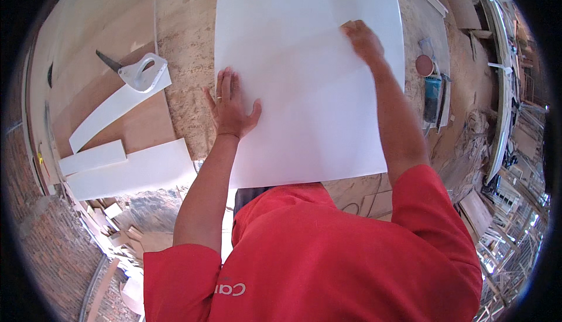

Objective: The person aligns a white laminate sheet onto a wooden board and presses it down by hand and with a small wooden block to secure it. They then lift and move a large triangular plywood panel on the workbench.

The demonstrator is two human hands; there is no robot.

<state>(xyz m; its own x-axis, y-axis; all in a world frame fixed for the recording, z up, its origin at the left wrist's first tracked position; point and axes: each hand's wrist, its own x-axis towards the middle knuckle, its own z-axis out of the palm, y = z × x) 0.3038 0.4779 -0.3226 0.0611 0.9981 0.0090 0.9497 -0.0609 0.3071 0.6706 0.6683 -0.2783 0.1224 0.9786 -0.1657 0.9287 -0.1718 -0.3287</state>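
A large white board [304,105] lies lengthwise in front of me on the worktable. My left hand [232,105] rests flat on the board near its left edge, fingers spread, with a ring on one finger. Farther out, toward the right side of the board, my right hand [364,40] is closed around a small brown piece [349,24]. Only a bit of that piece shows past the fingers, so its kind is unclear; it appears to be at the board's surface.
Left of the board, a handsaw [142,73] with a white handle lies on white strips [117,114] and a brown sheet [137,126]. At right sits a blue-and-black power tool [432,93] beside a round reddish-brown disc [424,64]. A brick wall [58,252] stands at lower left.
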